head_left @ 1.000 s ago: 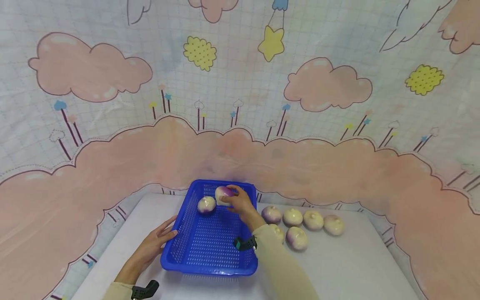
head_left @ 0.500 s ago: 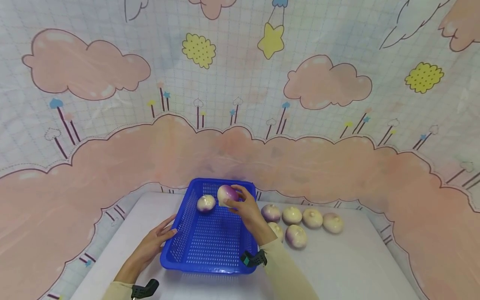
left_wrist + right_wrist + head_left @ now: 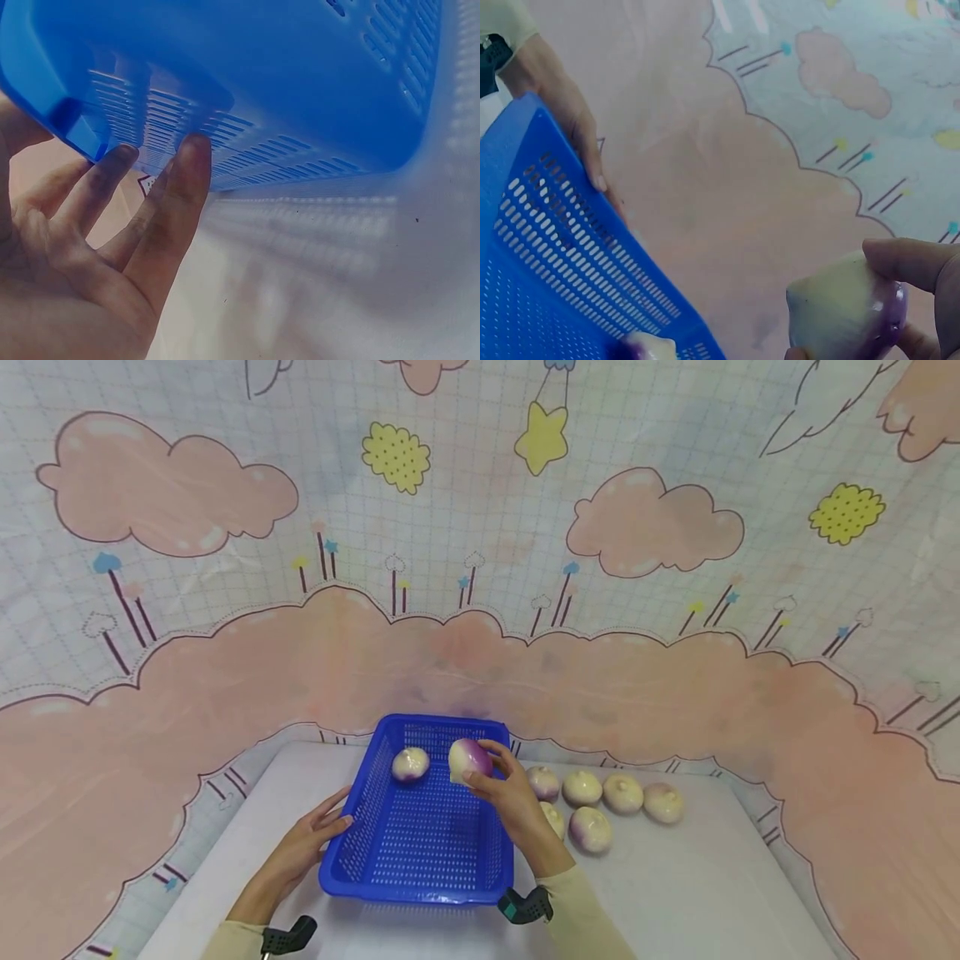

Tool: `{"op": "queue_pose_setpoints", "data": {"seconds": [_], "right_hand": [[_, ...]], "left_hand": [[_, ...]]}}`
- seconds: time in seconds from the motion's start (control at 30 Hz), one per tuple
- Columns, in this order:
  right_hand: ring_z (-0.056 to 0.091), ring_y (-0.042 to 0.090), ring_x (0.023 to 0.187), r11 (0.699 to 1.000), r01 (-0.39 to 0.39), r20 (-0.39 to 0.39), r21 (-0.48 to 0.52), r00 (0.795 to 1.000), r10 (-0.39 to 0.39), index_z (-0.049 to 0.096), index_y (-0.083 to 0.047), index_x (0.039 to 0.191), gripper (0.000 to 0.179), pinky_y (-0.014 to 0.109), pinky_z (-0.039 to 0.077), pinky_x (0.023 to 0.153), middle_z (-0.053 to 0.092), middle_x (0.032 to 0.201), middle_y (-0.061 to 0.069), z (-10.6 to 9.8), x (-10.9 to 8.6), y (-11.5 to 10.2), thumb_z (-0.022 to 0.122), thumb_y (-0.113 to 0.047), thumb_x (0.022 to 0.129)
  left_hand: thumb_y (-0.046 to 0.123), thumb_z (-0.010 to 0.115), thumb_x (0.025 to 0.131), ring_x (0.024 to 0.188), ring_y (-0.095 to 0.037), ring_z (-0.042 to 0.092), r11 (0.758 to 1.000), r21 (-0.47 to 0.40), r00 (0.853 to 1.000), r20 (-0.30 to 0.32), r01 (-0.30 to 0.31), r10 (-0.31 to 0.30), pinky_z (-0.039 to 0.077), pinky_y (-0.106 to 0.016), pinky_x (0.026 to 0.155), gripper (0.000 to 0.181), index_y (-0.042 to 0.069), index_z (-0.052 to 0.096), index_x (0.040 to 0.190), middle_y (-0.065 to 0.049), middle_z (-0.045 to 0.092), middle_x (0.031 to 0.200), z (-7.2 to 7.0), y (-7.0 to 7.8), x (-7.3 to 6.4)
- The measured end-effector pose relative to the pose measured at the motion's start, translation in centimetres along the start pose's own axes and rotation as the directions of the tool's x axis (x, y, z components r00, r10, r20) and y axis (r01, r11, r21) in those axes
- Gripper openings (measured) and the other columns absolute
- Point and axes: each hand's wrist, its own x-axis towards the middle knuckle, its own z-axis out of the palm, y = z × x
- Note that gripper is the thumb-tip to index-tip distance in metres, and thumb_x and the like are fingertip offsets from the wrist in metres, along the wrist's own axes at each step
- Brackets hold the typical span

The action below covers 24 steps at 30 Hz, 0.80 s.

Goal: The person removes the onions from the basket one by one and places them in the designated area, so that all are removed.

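In the head view my right hand (image 3: 517,797) holds a white-and-purple turnip (image 3: 467,761) above the right side of a blue plastic basket (image 3: 420,893). The right wrist view shows this turnip (image 3: 840,307) between thumb and fingers, its pointed tip facing away from the palm. Another turnip (image 3: 410,764) lies inside the basket near its far left corner. My left hand (image 3: 303,843) rests against the basket's left side with fingers extended. Up close in the left wrist view, the left fingertips (image 3: 193,154) touch the slotted outer wall.
Several turnips (image 3: 591,831) sit on the white table (image 3: 697,893) right of the basket, partly in two rows. One near the right forearm is partly hidden. A cloth backdrop (image 3: 480,668) with clouds and stars rises behind the table.
My right hand has drawn back rightward and slightly toward me, carrying its turnip away from the one in the basket. The left hand and basket have stayed nearly in place.
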Motion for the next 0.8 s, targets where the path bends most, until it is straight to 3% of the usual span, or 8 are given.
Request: {"op": "queue_pose_setpoints", "data": {"seconds": [0.37,0.8], "right_hand": [[0.059,0.020,0.102,0.998,0.003,-0.059,0.064,0.998,0.001,0.046,-0.013,0.131,0.054,0.033,0.055,0.085,0.049,0.125,0.012,-2.2,-2.3,-1.8,0.067,-0.004,0.082],[0.063,0.015,0.084,0.997,-0.067,-0.152,0.045,0.986,0.073,0.043,-0.020,0.134,0.049,0.034,0.055,0.080,0.059,0.111,0.007,-6.5,-4.1,-1.6,0.061,-0.029,0.089]], "left_hand": [[0.043,0.057,0.089,0.134,-0.042,0.037,1.000,0.012,1.000,0.005,-0.006,0.006,0.041,-0.061,0.098,0.069,0.032,0.022,0.148,-0.014,0.030,0.152,-0.2,0.0,-0.1],[0.044,0.057,0.089,0.135,-0.042,0.036,1.000,0.025,1.000,0.018,-0.011,0.010,0.041,-0.060,0.098,0.070,0.032,0.021,0.148,-0.015,0.028,0.153,-0.3,0.0,-0.1]]}}
